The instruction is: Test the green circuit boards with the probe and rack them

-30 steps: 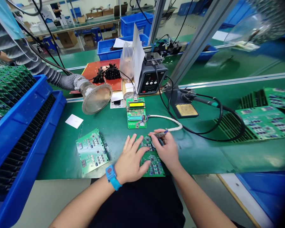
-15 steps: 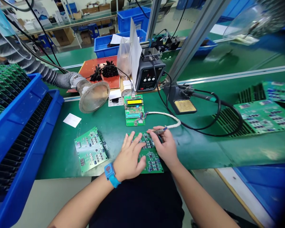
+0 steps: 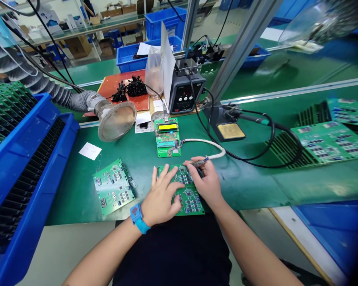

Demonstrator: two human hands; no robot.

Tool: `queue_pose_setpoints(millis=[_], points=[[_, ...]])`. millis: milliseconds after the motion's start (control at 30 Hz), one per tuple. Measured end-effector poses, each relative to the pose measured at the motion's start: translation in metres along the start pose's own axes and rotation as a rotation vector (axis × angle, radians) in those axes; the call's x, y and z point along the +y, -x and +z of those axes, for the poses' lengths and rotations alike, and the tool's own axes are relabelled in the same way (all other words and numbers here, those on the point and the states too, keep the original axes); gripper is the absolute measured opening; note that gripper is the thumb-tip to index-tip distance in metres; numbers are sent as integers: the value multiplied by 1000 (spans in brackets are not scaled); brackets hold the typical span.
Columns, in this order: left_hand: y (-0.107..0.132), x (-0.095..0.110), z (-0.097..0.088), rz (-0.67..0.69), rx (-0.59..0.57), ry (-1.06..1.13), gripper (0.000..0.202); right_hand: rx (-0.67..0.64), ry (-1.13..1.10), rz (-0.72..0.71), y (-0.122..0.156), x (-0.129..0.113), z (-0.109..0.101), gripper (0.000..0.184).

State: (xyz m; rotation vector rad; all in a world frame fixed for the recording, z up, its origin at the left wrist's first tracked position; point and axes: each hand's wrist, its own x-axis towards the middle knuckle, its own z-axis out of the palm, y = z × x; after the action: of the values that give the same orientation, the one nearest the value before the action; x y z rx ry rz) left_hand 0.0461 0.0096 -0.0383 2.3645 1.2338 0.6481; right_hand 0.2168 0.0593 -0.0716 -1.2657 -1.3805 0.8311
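My left hand (image 3: 162,196) lies with fingers spread over the left part of a green circuit board (image 3: 192,200) at the bench's front edge. Between the thumb and fingers of my right hand (image 3: 207,182) is a probe (image 3: 198,163), its tip at the board's upper part; the exact contact point is hidden. From the probe a white sleeved cable (image 3: 217,154) curves back to a small green programmer board (image 3: 167,143) with a lit yellow display. More circuit boards (image 3: 115,186), one partly under another, lie left of my left hand.
Behind stand a soldering station (image 3: 186,93) and an iron holder with a sponge (image 3: 231,131). A fume extraction hood (image 3: 116,121) hangs at the left, above blue bins (image 3: 68,123) of boards. Stacked boards (image 3: 328,145) sit at the right, near a looping black cable (image 3: 271,147).
The whole view has shifted slightly. My left hand's fingers are a little differently spread on the board; my right hand keeps its grip on the probe.
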Motion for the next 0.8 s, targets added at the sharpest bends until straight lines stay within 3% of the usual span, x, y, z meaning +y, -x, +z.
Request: queue_pose_setpoints(millis=[100,267,800], points=[[1,-5,-4,95,-90,30,20,6,14,-10,0,0,0,20],[-1,-13,-7,170,-176,82,24,10,31,-3,0,1,0,21],[1,-14,-1,152,-123,110,21,7,24,-15,0,2,0,20]])
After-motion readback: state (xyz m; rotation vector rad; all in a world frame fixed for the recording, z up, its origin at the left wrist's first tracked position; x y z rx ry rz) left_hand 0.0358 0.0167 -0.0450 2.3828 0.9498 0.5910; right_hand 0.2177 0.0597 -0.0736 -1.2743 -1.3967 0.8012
